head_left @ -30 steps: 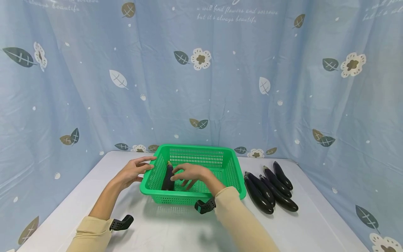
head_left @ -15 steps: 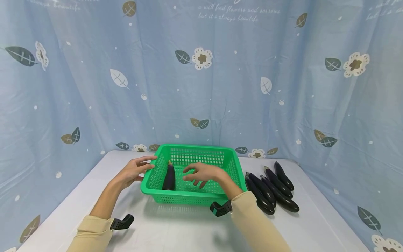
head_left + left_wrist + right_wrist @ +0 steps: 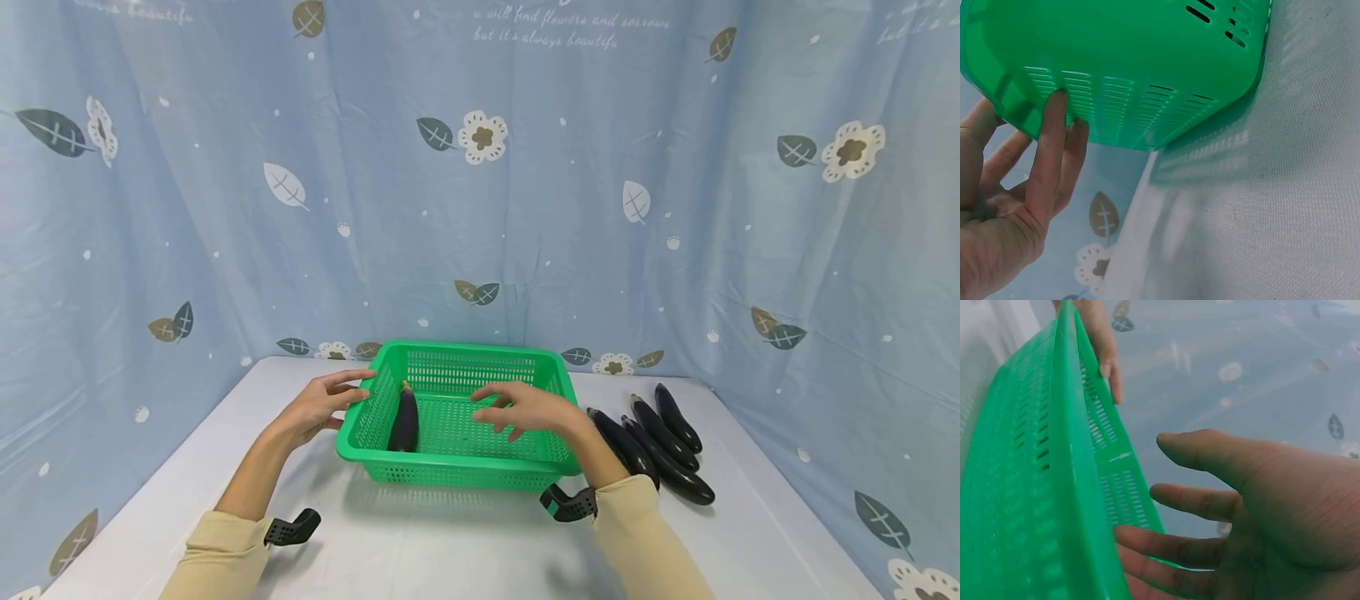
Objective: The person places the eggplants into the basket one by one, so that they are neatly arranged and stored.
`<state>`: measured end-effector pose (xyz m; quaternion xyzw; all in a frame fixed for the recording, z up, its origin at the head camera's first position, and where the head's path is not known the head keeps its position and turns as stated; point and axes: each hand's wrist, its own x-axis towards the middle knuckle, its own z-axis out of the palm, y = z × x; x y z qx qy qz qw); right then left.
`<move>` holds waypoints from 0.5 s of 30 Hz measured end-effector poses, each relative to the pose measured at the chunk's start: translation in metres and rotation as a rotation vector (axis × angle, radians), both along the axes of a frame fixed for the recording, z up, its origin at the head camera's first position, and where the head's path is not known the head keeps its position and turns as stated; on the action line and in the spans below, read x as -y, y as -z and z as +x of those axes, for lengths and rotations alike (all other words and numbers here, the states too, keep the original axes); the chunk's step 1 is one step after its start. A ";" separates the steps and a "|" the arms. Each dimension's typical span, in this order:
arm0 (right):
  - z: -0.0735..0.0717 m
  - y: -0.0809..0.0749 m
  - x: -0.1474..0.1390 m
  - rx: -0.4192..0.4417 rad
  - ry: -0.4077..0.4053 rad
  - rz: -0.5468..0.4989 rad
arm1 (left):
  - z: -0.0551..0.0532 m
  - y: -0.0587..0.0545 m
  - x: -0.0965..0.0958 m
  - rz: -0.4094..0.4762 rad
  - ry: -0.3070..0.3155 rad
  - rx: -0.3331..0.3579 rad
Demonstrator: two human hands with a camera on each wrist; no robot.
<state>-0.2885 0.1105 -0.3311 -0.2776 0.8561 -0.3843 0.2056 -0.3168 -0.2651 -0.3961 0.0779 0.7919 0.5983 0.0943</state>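
Note:
In the head view a green plastic basket (image 3: 465, 471) stands on the table, with one dark purple eggplant (image 3: 404, 421) lying lengthwise inside near its left wall. My left hand (image 3: 318, 408) holds the basket's left rim. The left wrist view shows that hand's fingers (image 3: 1054, 144) straight against the slotted outer wall. Above the right half of the basket is my right hand (image 3: 525, 408), its fingers relaxed and spread with nothing between them. The right wrist view has its thumb (image 3: 1210, 450) apart from the fingers, beside the green rim.
Several eggplants (image 3: 667, 479) lie side by side to the right of the basket, some partly hidden by my right forearm. The white table (image 3: 420, 550) meets a blue patterned curtain (image 3: 480, 217) behind and at the sides.
My right hand has moved right, away from the eggplant in the basket and toward the basket's right side. My left hand stays at the left rim.

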 end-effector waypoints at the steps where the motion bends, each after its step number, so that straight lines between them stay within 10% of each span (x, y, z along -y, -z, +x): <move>1: 0.001 -0.001 -0.003 -0.008 -0.004 -0.007 | 0.000 0.000 0.000 0.000 0.000 0.002; 15: 0.012 -0.015 -0.047 -0.074 0.018 -0.073 | -0.003 0.002 -0.003 0.015 -0.011 0.002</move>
